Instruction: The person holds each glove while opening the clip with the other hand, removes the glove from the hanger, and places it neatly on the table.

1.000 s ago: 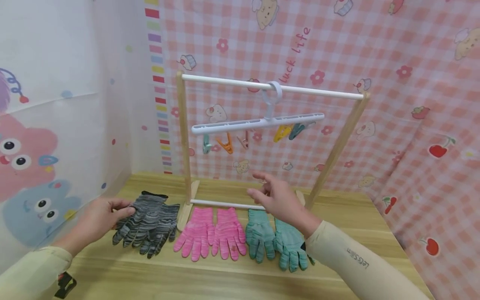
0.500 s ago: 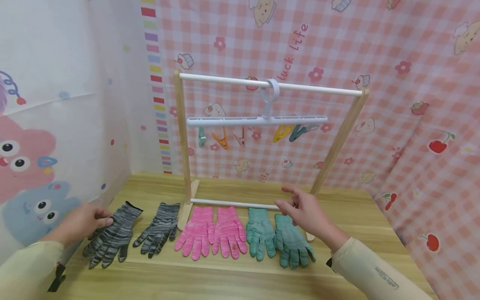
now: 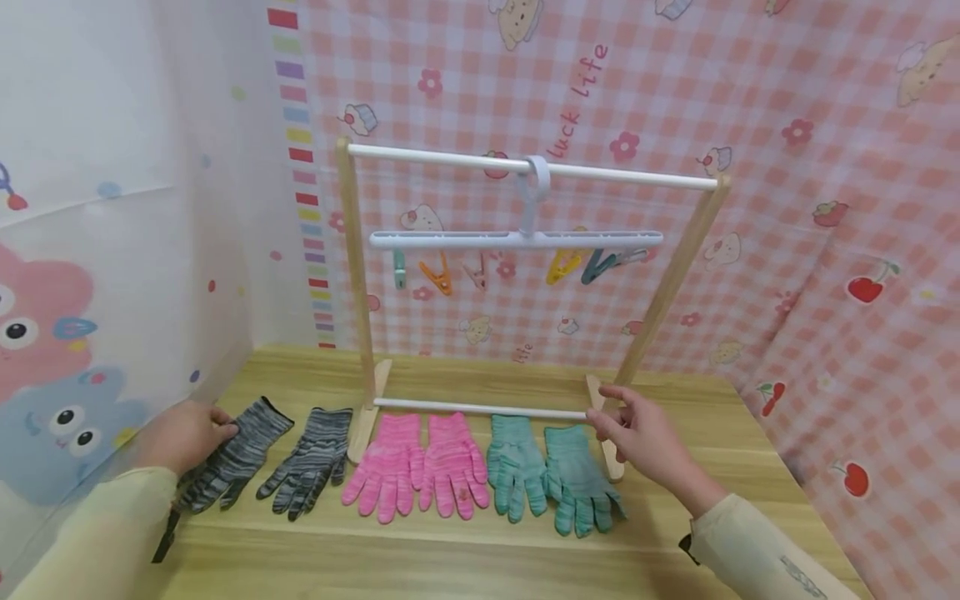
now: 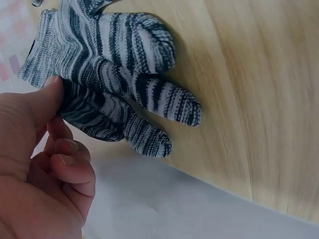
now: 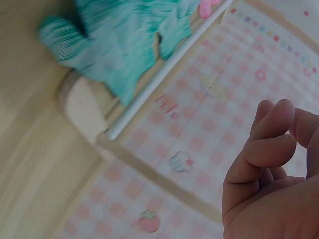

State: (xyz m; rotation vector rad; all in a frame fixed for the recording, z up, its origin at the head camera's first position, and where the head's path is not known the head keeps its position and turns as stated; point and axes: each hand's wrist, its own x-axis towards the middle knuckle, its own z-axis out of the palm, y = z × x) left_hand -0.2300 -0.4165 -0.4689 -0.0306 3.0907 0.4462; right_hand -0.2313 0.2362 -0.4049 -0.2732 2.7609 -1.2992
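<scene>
At the left of the table, my left hand (image 3: pixel 183 437) pinches the side edge of a grey-and-black striped knit glove (image 3: pixel 242 457). In the left wrist view, the thumb lies on the striped cloth (image 4: pixel 75 59) and the fingertips go behind it. A second striped glove (image 3: pixel 311 462) lies flat beside it. To the right are two pink gloves (image 3: pixel 453 467) and two green gloves (image 3: pixel 517 467), side by side. My right hand (image 3: pixel 637 429), fingers loosely bent, hovers by the right foot of the rack. It holds nothing, and the nearest glove is a green one (image 3: pixel 581 479).
A wooden rack (image 3: pixel 663 283) with a white top rod (image 3: pixel 630 174) stands behind the gloves. From the rod hangs a white hanger (image 3: pixel 450 241) with several coloured clips, among them an orange clip (image 3: pixel 437 275) and a yellow clip (image 3: pixel 564 267). A checked cloth (image 3: pixel 795 250) covers the back wall.
The held striped glove moved left off the other striped one, then slightly back to the right. My right hand drew away rightward from over the green gloves. The hanger swung level.
</scene>
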